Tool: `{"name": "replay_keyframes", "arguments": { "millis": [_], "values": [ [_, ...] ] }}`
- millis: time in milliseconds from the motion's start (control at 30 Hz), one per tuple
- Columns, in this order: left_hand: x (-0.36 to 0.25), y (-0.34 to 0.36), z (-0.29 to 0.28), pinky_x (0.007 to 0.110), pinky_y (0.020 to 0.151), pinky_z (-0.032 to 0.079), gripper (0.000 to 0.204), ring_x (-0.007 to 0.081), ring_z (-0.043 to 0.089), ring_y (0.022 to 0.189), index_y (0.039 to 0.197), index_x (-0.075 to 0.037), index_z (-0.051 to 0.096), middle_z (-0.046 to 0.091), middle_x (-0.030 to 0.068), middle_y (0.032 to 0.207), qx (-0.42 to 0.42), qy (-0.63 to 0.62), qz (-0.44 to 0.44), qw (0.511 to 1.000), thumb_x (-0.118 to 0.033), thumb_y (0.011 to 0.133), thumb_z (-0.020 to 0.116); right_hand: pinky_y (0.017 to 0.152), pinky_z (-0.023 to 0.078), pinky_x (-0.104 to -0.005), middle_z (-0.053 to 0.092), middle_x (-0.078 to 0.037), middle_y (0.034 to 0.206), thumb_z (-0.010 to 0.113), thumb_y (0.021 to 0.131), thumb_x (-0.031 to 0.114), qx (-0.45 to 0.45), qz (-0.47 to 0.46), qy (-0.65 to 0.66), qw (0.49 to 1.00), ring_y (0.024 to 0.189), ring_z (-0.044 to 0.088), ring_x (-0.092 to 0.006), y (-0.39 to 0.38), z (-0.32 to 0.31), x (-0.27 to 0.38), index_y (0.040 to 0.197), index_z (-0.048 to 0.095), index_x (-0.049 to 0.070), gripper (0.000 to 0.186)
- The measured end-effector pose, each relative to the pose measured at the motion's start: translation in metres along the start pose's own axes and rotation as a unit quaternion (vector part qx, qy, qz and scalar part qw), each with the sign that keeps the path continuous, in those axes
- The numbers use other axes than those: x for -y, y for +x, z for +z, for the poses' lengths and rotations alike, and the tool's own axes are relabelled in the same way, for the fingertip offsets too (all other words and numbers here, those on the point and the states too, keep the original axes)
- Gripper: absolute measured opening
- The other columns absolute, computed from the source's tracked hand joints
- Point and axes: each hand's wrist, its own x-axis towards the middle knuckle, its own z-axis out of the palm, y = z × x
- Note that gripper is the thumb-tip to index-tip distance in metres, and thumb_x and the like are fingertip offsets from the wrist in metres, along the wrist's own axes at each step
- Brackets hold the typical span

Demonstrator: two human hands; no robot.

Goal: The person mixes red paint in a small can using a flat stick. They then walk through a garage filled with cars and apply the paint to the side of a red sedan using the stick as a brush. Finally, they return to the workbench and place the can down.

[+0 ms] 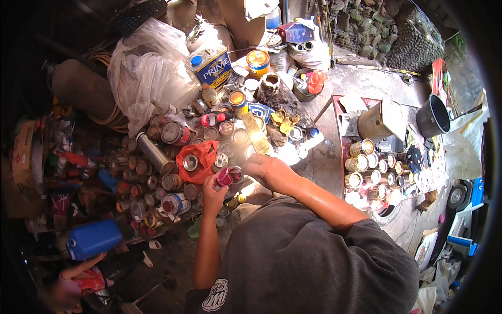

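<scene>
Sunlight falls patchily across a cluttered workspace in the head view, where the left hand (212,198) holds a pink cup (224,178) just left of the right hand (270,171). The right hand's fingers are drawn together, gripping what I cannot tell; the cup's long axis is unclear too. Beyond it, a red bag (202,176) bearing a tin (191,162) crowds the far left side.
</scene>
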Motion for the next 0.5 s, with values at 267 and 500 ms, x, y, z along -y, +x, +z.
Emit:
{"name": "replay_keyframes", "arguments": {
  "millis": [267, 500],
  "values": [
    [0.017, 0.0, 0.003, 0.039, 0.099, 0.053, 0.046, 0.0299, 0.066, 0.114, 0.126, 0.002, 0.069, 0.067, 0.0144, 0.122, -0.016, 0.037, 0.026, 0.999, -0.006, 0.081, 0.078, 0.077, 0.054, -0.0469, 0.059, -0.012, 0.099, 0.071, 0.095, 0.014, 0.001, 0.0, 0.004, 1.0, 0.092, 0.065, -0.0358, 0.0, 0.002, 0.001, 0.107, 0.065, 0.009, 0.015],
    [0.015, 0.002, 0.005, 0.04, 0.1, 0.053, 0.042, 0.0316, 0.066, 0.113, 0.121, 0.002, 0.069, 0.067, 0.0153, 0.12, -0.021, 0.036, 0.028, 0.999, -0.007, 0.081, 0.079, 0.076, 0.057, -0.0478, 0.064, -0.013, 0.103, 0.068, 0.097, 0.011, 0.004, 0.002, 0.002, 1.0, 0.092, 0.069, -0.0387, -0.001, 0.002, -0.003, 0.117, 0.068, 0.011, 0.02]
  ]
}}
